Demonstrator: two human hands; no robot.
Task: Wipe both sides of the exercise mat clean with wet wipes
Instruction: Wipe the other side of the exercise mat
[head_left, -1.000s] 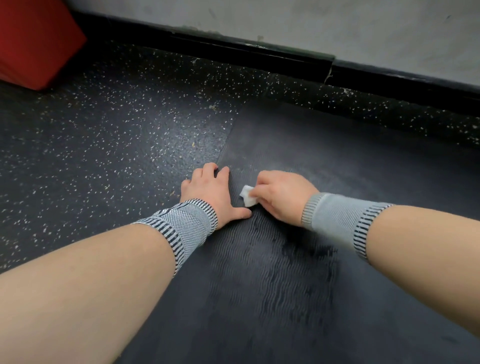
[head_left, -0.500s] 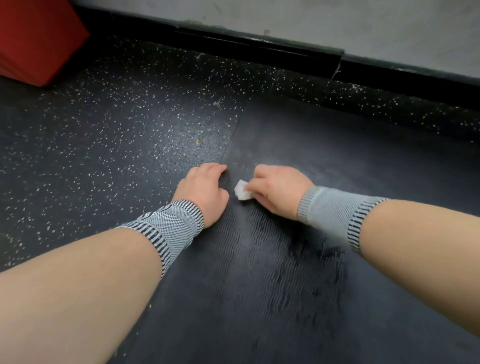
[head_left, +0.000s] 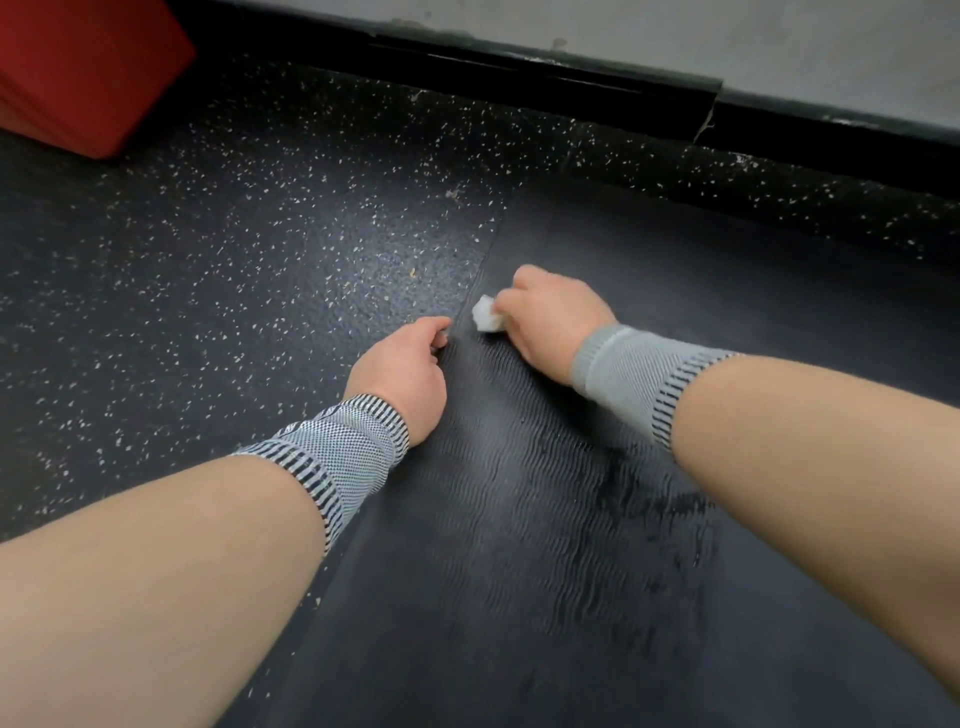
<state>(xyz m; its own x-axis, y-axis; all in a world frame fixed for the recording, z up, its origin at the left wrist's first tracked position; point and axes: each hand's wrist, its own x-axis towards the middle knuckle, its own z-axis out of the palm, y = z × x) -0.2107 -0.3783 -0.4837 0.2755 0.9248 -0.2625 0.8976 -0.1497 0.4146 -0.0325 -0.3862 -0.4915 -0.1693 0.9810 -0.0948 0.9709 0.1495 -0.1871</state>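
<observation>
A dark ribbed exercise mat (head_left: 701, 291) lies flat on the floor and fills the right and lower part of the view. My right hand (head_left: 550, 319) pinches a small crumpled white wet wipe (head_left: 485, 314) and presses it on the mat near its left edge. My left hand (head_left: 402, 366) sits at that left edge just nearer to me, fingers curled with the fingertips at the mat's border; whether it grips the edge I cannot tell. A darker wet patch (head_left: 644, 514) shows on the mat under my right forearm.
Black speckled rubber floor (head_left: 234, 260) spreads to the left of the mat. A red block (head_left: 78, 67) stands at the far left corner. A black baseboard (head_left: 545, 73) and a grey wall (head_left: 779, 36) run along the back.
My right hand has slid the wipe away from me along the mat's left edge. My left hand went from flat on the mat to curled at the edge.
</observation>
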